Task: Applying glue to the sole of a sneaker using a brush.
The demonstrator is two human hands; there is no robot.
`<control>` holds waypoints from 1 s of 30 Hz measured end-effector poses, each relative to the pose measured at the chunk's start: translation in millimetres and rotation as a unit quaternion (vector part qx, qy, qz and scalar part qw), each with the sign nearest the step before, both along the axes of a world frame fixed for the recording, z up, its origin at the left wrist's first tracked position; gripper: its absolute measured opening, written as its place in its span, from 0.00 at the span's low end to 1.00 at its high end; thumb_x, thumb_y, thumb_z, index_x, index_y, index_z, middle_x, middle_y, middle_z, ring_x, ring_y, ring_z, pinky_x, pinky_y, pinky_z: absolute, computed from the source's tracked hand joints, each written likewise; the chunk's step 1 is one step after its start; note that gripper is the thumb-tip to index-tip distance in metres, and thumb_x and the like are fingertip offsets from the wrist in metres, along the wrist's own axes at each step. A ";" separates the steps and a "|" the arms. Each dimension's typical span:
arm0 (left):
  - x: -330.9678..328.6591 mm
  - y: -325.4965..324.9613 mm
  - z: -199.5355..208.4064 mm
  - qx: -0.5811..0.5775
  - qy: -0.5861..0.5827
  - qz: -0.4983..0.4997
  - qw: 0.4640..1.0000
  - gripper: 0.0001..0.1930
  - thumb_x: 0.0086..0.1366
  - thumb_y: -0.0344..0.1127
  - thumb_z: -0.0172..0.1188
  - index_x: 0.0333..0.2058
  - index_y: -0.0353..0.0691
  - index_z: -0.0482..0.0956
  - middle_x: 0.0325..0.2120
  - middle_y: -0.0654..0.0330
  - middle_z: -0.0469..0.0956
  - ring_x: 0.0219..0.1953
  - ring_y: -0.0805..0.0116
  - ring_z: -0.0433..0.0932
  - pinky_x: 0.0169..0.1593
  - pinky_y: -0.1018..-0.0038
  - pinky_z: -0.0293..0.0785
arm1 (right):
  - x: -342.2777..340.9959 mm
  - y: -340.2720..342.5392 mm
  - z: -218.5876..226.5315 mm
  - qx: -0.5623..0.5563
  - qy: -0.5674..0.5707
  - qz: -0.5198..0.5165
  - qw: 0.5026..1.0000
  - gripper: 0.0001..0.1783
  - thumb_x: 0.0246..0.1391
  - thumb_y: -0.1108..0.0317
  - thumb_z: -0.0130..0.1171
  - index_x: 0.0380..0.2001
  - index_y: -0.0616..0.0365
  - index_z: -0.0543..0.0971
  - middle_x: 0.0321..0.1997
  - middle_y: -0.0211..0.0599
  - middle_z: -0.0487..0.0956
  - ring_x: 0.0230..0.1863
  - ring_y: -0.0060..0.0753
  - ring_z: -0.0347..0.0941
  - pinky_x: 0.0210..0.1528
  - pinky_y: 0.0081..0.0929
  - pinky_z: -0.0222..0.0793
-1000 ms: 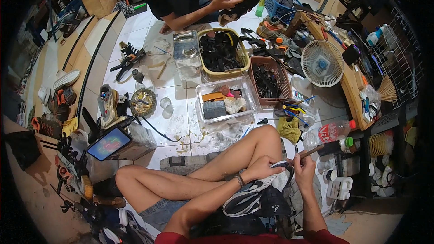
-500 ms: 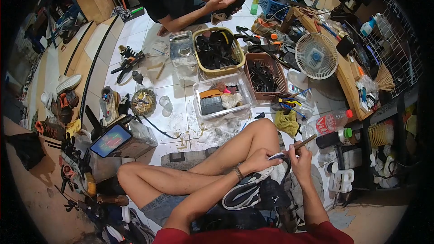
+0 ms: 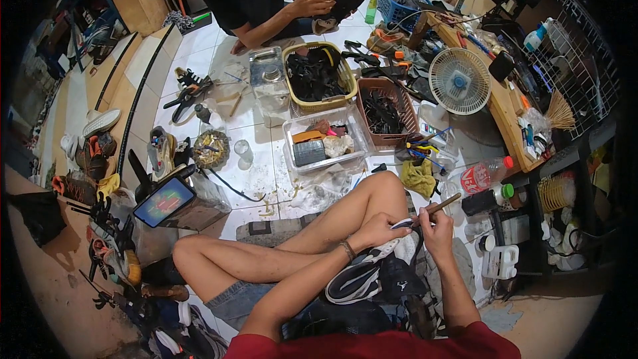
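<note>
A dark and white sneaker [image 3: 353, 280] rests across my lap, its toe end raised between my hands. My left hand [image 3: 381, 231] is closed round that end, with a pale sole edge showing by the fingers. In my right hand [image 3: 436, 231] is a slim tool with a brown wooden handle [image 3: 445, 203], held in a pinch close beside the sneaker. Its working tip is hidden at the sneaker's edge, and I cannot tell whether it pierces the material.
Beyond my knees stand a clear plastic bin [image 3: 327, 167], a yellow basket [image 3: 319, 100] and a brown basket [image 3: 387, 138]. A fan [image 3: 460, 81] and bottles [image 3: 484, 176] are at the right. A lit phone [image 3: 165, 202] stands left. Opposite, a co-worker's hand [image 3: 315, 1] is near a dark shoe [image 3: 347, 4].
My hands have shifted only slightly, still on the sneaker and the wooden-handled tool. Across from me, the co-worker's hands have moved apart and changed their pose by the dark shoe.
</note>
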State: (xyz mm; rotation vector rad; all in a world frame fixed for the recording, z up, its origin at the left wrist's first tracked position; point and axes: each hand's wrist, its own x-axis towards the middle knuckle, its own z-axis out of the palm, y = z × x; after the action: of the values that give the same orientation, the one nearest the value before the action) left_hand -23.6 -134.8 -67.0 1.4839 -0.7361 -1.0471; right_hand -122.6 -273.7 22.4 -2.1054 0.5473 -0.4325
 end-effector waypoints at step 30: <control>2.7 1.0 11.9 0.028 -0.008 0.028 0.999 0.19 0.61 0.46 0.68 0.32 0.31 0.85 0.22 0.66 0.80 0.26 0.80 0.73 0.29 0.77 0.69 | 14.2 -12.0 3.6 -0.053 0.046 0.020 0.997 0.16 0.60 0.64 0.58 0.28 0.70 0.78 0.22 0.48 0.82 0.25 0.39 0.82 0.29 0.32 0.74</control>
State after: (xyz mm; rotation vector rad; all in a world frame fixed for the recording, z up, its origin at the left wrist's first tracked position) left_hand -20.9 -133.8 -55.1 1.5547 -0.6776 -1.0217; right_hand -108.5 -285.8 26.0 -2.2431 0.5450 -0.3515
